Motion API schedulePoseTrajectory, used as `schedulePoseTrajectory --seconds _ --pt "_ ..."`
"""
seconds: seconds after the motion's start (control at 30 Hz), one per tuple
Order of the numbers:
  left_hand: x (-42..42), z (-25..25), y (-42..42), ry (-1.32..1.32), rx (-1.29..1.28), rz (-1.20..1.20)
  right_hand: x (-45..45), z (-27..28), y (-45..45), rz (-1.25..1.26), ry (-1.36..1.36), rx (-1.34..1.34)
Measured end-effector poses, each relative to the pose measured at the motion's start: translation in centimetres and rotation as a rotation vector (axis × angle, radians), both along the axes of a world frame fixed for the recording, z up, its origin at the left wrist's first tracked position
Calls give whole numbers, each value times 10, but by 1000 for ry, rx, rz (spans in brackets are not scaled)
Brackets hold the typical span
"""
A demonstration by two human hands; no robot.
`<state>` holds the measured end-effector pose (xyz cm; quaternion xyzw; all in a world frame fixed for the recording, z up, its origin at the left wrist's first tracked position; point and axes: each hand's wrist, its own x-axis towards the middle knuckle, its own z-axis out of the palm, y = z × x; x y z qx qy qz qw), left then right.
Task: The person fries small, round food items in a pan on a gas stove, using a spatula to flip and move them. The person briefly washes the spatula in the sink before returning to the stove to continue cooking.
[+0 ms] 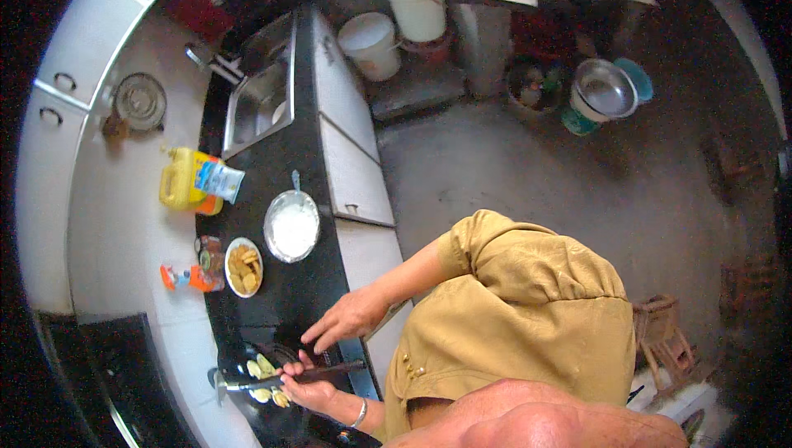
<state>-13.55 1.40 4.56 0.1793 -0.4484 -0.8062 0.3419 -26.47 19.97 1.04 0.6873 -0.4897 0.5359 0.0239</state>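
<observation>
My left hand [312, 393], with a metal bangle at the wrist, grips a long-handled metal turner [238, 386] with a dark handle. The turner lies across a dark pan [247, 414], its blade end near the far side. Several pale yellow slices of food [263, 364] sit in the pan on both sides of the turner. My right hand [352, 318] hovers beside the pan, fingers apart, with nothing seen in it. Past it on the black counter stand a white plate [260, 284] of golden fried pieces [244, 270] and a metal bowl [315, 234] of white mixture [293, 232] holding a spoon [296, 182].
Along the wall stand a yellow oil jug [176, 185] with a packet [219, 180], jars [210, 254] and an orange spray bottle [201, 278]. Farther along the counter is a steel sink [260, 98]. Buckets [416, 5], a steel basin [605, 86] and a wooden stool [662, 336] stand away from the counter.
</observation>
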Motion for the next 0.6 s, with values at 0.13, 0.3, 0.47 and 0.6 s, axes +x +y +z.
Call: schedulePoseTrajectory --seconds 0.13,0.3,0.47,0.6 --pt "-4 -2 -23 -77 -79 -37 -9 -23 63 -249 -168 250" --pt "-19 11 20 -105 -216 29 -19 -40 129 -390 -208 353" --pt "-39 28 101 -67 -377 -69 -33 -37 209 -510 -276 416" --pt "-80 29 185 -41 -323 -300 -52 -42 301 -604 -292 342"
